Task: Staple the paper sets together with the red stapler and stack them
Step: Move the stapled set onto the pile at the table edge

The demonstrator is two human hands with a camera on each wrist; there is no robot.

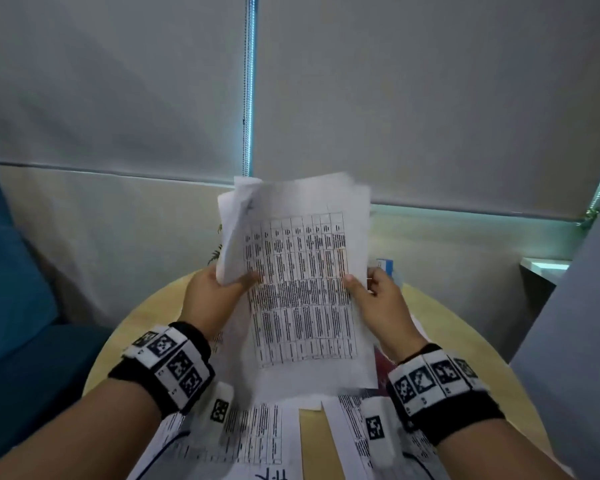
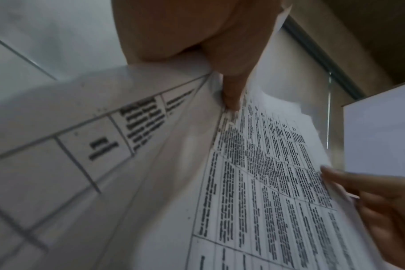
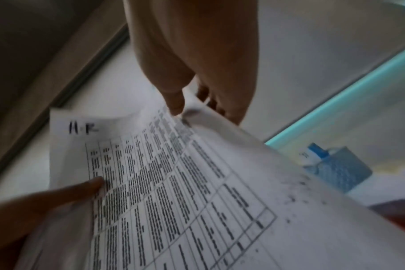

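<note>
Both hands up, a paper set held in the air above the round desk.

The left hand [image 1: 215, 292] pinches the left edge of the paper set [image 1: 302, 289], thumb on the printed table and a top sheet peeling back over it; the right hand [image 1: 378, 299] pinches the right edge, thumb on the front, fingers behind. The set hangs upright and slightly tilted, clear of the desk [image 1: 146, 317], with open room around its top edge in front of the grey blind [image 1: 430, 98]. Under the wrists, more printed sheets [image 1: 257, 434] lie along the near edge of the desk. A blue mesh holder [image 3: 340, 169] stands near the far edge, past the right hand. Something red [image 1: 381, 368] peeks out just beside the right wrist, mostly hidden; I can't tell what it is.
</note>
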